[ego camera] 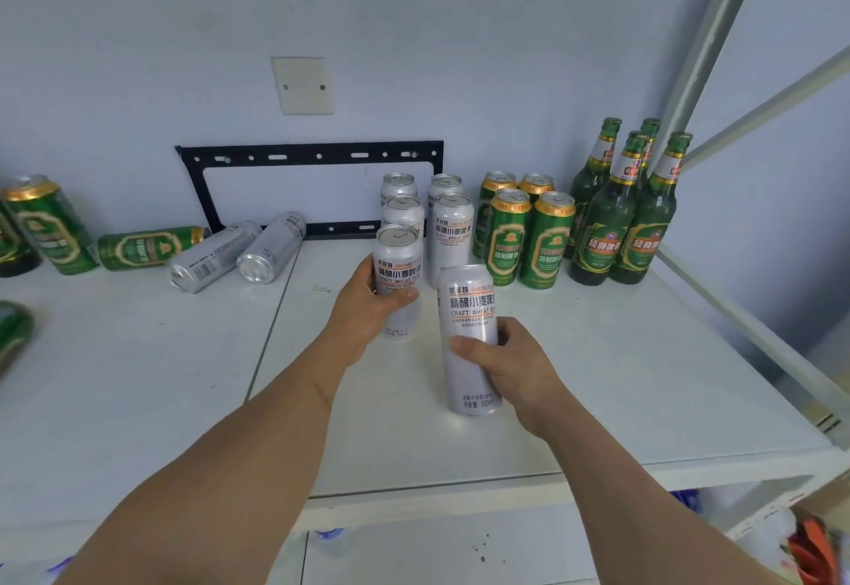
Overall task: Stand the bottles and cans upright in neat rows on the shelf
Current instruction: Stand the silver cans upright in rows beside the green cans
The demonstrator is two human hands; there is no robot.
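Observation:
My left hand (368,304) grips an upright silver can (399,258) at the front of a row of silver cans (453,234). My right hand (501,361) grips a second silver can (469,304), upright and nearer to me, just right of the first. Behind stand several green cans (529,234) in rows and several green bottles (630,216) at the far right. On the left, two silver cans (271,246) and a green can (147,246) lie on their sides. A green can (46,221) leans at the far left.
The white shelf (621,377) has a seam down its middle and a front edge near me. A black metal bracket (313,156) leans on the back wall. A white upright post (717,32) stands at the right. Another green object (14,331) shows at the left edge.

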